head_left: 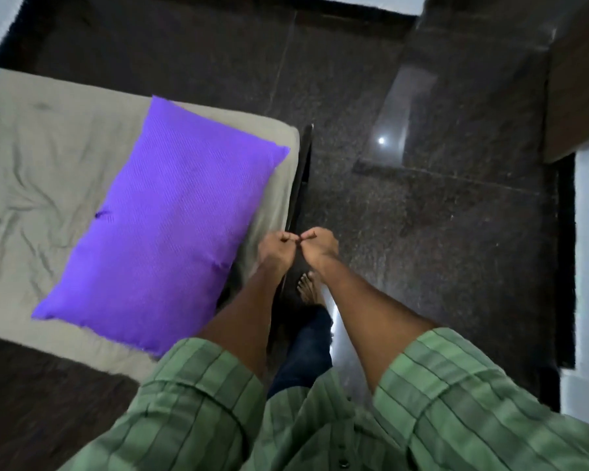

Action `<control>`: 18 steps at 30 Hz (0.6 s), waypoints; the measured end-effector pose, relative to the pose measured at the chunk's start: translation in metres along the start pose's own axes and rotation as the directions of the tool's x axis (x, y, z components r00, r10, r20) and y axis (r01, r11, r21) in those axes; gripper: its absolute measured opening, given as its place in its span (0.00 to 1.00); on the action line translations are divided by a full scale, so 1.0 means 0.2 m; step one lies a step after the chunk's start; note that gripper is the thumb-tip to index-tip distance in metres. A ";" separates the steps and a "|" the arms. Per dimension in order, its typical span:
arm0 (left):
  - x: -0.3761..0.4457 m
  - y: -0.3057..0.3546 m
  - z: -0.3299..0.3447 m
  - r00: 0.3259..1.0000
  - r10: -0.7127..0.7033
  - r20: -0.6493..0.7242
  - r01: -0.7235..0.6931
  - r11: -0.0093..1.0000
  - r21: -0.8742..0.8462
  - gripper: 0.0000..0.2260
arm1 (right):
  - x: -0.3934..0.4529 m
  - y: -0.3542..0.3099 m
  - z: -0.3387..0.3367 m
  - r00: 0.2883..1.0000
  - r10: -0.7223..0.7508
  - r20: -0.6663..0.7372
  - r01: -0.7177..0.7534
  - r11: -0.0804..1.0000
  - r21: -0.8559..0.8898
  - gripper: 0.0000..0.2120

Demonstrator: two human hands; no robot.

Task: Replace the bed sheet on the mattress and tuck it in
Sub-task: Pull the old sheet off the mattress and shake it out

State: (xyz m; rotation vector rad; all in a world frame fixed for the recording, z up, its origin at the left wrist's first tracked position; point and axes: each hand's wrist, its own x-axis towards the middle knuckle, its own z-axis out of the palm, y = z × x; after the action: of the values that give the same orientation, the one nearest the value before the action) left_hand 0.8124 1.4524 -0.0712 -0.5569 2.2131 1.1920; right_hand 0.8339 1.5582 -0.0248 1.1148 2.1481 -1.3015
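Hovering both fists just off the bed's end: my left hand [275, 248] and right hand [318, 245] have fingers curled in, knuckles nearly touching, and I see nothing held in either grip — clenched on air as far as I can tell, though the frame is blurry there. Left fist sits over the mattress edge beside the dark bed frame [300, 185]; right fist is over the floor [456, 215].

Progress, my read: late stage. Grey bed sheet [48, 158] covers the mattress, hangs over the visible end, and a purple pillow [170, 219] lies on top near the corner. Sheet looks thin, soft, creased in ridges toward the left, so smoothing likely remains. Tuck along the end near my hands is hidden; can't confirm it.
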 end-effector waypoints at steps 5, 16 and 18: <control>0.24 0.54 0.01 0.999 -0.034 -0.028 0.035 0.999 0.009 0.06 | 0.42 -0.42 -0.24 0.998 -0.052 0.029 0.054 0.996 -0.073 0.08; 0.83 1.32 0.12 0.960 -0.216 -0.176 0.178 0.961 -0.212 0.09 | 1.55 -1.09 -0.45 0.966 -0.103 0.238 0.173 0.941 -0.293 0.18; 0.91 1.41 0.14 0.935 -0.296 -0.195 0.195 0.889 -0.415 0.10 | 1.61 -1.24 -0.49 0.942 -0.121 0.313 0.237 0.901 -0.364 0.18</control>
State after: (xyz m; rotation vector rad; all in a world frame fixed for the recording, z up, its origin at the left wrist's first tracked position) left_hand 0.5158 1.6050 -0.0268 -1.1804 2.0237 1.4983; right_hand 0.4489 1.7181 -0.0539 0.5384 2.1970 -0.9595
